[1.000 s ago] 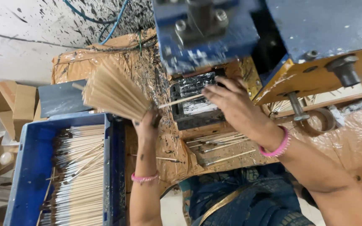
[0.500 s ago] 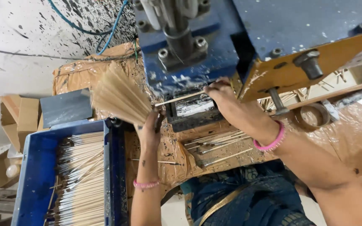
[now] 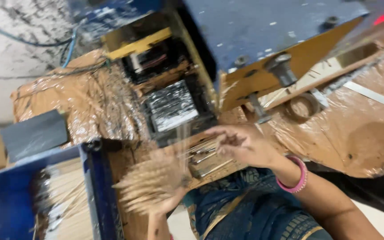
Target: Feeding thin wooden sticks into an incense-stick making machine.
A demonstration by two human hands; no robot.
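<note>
Left hand (image 3: 167,200) clamps a blurred fan of sticks (image 3: 150,182) beside the blue crate (image 3: 96,186), right hand (image 3: 238,144) hovers loosely curled, empty, over loose sticks (image 3: 205,158) below the press (image 3: 174,106).

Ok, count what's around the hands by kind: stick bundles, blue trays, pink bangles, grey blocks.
Stick bundle, gripped in the left hand: 1
Blue tray: 1
Pink bangle, on the right hand's wrist: 1
Grey block: 1
Total: 4

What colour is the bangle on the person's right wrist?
Pink. The bangle shows in the head view, just behind the right hand.
</note>
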